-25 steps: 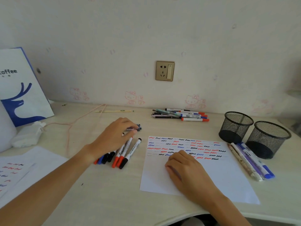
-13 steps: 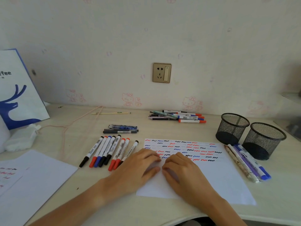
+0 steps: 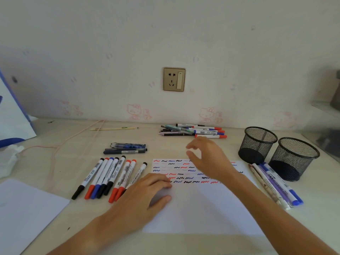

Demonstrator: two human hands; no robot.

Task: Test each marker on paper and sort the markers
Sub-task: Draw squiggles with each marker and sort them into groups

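Observation:
A white test sheet (image 3: 202, 208) with rows of red, blue and black squiggles lies in front of me. My left hand (image 3: 145, 196) presses flat on its left edge. My right hand (image 3: 207, 157) hovers above the sheet's top, fingers loosely spread and holding nothing, just short of a pile of untested markers (image 3: 195, 131) by the wall. A sorted row of several capped markers (image 3: 110, 175) lies left of the sheet. Two dark pens (image 3: 126, 148) lie above that row. Several pens (image 3: 276, 184) lie right of the sheet.
Two black mesh pen cups (image 3: 257, 144) (image 3: 294, 159) stand at the right. Another white sheet (image 3: 27, 214) lies at the near left. A blue-and-white paper bag (image 3: 12, 118), crumpled tissue (image 3: 9, 157), a pink cord (image 3: 55, 148) and a pencil (image 3: 114, 128) sit at the back left.
My left hand left the dark pens and came to rest on the sheet's left edge. My right hand lifted off the paper and moved up toward the marker pile by the wall.

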